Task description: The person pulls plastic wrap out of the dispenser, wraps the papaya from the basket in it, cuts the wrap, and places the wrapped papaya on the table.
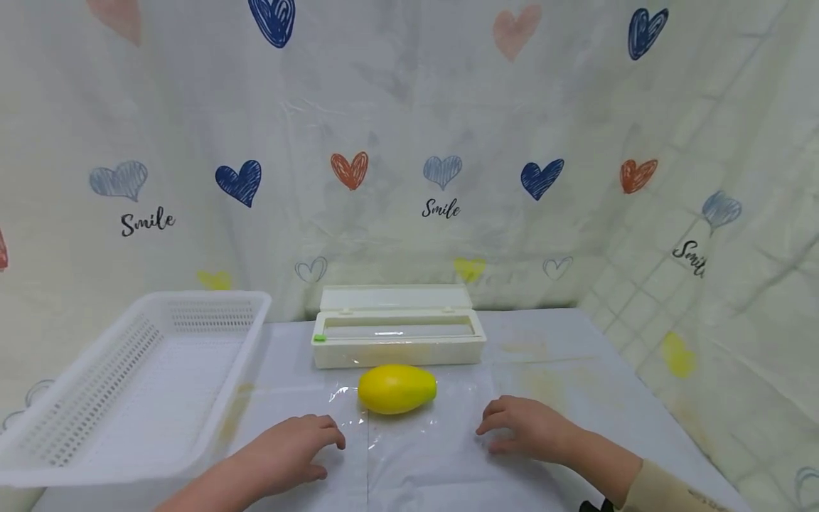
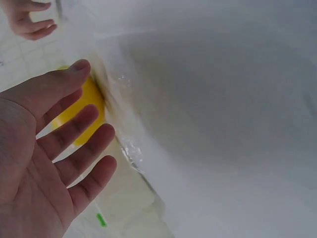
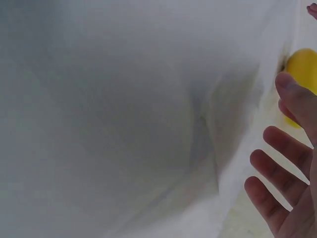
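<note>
A smooth yellow fruit [image 1: 397,389], papaya-like in shape and greenish at its right end, lies on its side at the middle of the table. Clear plastic film [image 1: 448,405] glints beneath and around it. Right behind stands a white cling film dispenser [image 1: 399,352] with its lid [image 1: 397,297] raised and a pale roll inside. My left hand [image 1: 291,451] hovers to the front left of the fruit, fingers relaxed and holding nothing. On the other side, my right hand [image 1: 531,429] is apart from the fruit too, its fingers loosely bent around nothing.
A white plastic basket [image 1: 246,355] with slotted walls sits at the table's left. The white table cover [image 1: 576,363] has yellowish stains on the right. Behind hangs a pale curtain [image 1: 397,235] printed with hearts, which also runs along the right side.
</note>
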Demonstrator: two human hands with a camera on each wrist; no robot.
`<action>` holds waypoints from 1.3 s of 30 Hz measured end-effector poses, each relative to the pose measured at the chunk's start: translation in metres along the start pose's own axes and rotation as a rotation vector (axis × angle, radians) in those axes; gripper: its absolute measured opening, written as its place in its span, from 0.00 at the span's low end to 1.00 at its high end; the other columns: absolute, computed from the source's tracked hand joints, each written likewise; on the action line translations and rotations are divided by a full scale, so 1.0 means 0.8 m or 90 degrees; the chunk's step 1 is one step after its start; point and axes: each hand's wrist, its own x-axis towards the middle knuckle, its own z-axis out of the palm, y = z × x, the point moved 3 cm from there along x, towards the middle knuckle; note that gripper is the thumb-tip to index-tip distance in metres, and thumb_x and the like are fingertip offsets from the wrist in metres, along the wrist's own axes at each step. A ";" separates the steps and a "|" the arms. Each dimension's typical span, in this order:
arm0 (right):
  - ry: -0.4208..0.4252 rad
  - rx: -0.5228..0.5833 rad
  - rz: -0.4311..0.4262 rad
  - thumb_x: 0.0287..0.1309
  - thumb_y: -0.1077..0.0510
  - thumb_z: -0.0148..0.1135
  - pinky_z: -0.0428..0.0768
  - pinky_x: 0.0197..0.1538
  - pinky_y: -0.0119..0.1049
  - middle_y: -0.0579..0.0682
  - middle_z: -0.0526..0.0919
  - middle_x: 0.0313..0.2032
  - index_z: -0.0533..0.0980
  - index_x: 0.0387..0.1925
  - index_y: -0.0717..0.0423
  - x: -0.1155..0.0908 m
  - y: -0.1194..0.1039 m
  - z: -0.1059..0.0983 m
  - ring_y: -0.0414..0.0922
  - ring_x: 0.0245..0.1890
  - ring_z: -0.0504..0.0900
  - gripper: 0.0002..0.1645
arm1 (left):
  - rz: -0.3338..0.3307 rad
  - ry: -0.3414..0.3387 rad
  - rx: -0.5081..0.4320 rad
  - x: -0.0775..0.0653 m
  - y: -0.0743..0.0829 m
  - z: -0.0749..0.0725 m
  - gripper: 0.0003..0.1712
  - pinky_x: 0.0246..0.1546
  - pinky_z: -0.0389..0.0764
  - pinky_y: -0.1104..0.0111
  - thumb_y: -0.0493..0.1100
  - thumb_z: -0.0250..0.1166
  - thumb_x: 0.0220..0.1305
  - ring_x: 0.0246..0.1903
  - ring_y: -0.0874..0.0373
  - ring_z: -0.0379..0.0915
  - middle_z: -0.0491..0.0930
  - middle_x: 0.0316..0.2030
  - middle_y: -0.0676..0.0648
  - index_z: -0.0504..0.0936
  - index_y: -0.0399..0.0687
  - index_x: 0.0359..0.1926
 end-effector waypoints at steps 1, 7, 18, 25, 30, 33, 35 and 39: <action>0.000 -0.007 -0.011 0.55 0.46 0.73 0.80 0.46 0.35 0.34 0.79 0.43 0.85 0.44 0.37 -0.001 0.000 0.004 0.37 0.44 0.77 0.14 | 0.004 0.001 0.005 -0.001 -0.002 0.003 0.19 0.43 0.78 0.65 0.43 0.78 0.49 0.39 0.62 0.73 0.76 0.41 0.62 0.82 0.59 0.43; -0.010 -0.037 -0.023 0.53 0.51 0.74 0.80 0.45 0.34 0.34 0.79 0.41 0.84 0.42 0.37 0.001 0.006 0.019 0.36 0.42 0.77 0.12 | -0.004 0.003 0.034 0.002 -0.010 0.013 0.18 0.40 0.78 0.64 0.43 0.77 0.49 0.36 0.62 0.72 0.76 0.39 0.62 0.82 0.59 0.42; 0.000 -0.026 -0.006 0.55 0.55 0.73 0.80 0.42 0.32 0.34 0.80 0.39 0.86 0.34 0.41 0.011 0.009 0.025 0.33 0.39 0.76 0.04 | -0.039 -0.022 0.043 0.015 -0.022 0.023 0.14 0.31 0.74 0.66 0.41 0.77 0.47 0.29 0.64 0.66 0.72 0.31 0.62 0.82 0.59 0.34; 0.046 -0.026 -0.057 0.53 0.60 0.74 0.79 0.40 0.29 0.34 0.78 0.36 0.84 0.31 0.42 0.012 0.005 0.022 0.32 0.36 0.74 0.07 | -0.008 0.033 0.088 0.013 -0.022 0.026 0.13 0.27 0.72 0.67 0.38 0.75 0.48 0.27 0.64 0.67 0.72 0.30 0.63 0.82 0.60 0.31; 0.054 -0.015 -0.054 0.53 0.59 0.73 0.79 0.40 0.31 0.34 0.78 0.37 0.83 0.31 0.40 0.012 0.003 0.019 0.33 0.37 0.75 0.09 | 0.031 0.095 0.122 0.011 -0.019 0.026 0.11 0.23 0.68 0.71 0.38 0.72 0.51 0.23 0.64 0.65 0.72 0.27 0.63 0.81 0.61 0.26; 0.063 -0.007 -0.055 0.54 0.59 0.73 0.79 0.40 0.31 0.34 0.79 0.37 0.82 0.31 0.40 0.011 0.001 0.019 0.33 0.38 0.76 0.09 | 0.024 0.098 0.118 0.011 -0.020 0.027 0.10 0.22 0.66 0.71 0.39 0.72 0.54 0.21 0.65 0.64 0.72 0.25 0.63 0.81 0.62 0.25; 0.077 -0.003 -0.059 0.55 0.59 0.72 0.79 0.41 0.31 0.34 0.79 0.37 0.81 0.31 0.40 0.008 0.000 0.018 0.33 0.38 0.76 0.09 | 0.007 0.096 0.102 0.011 -0.022 0.029 0.09 0.22 0.67 0.71 0.40 0.71 0.56 0.22 0.65 0.64 0.71 0.25 0.63 0.81 0.62 0.26; 0.091 0.038 -0.060 0.56 0.60 0.71 0.78 0.41 0.33 0.33 0.79 0.36 0.80 0.32 0.40 0.005 0.001 0.015 0.33 0.38 0.77 0.09 | -0.037 0.119 0.047 0.007 -0.026 0.028 0.08 0.26 0.72 0.69 0.40 0.68 0.60 0.25 0.67 0.67 0.73 0.27 0.65 0.80 0.61 0.30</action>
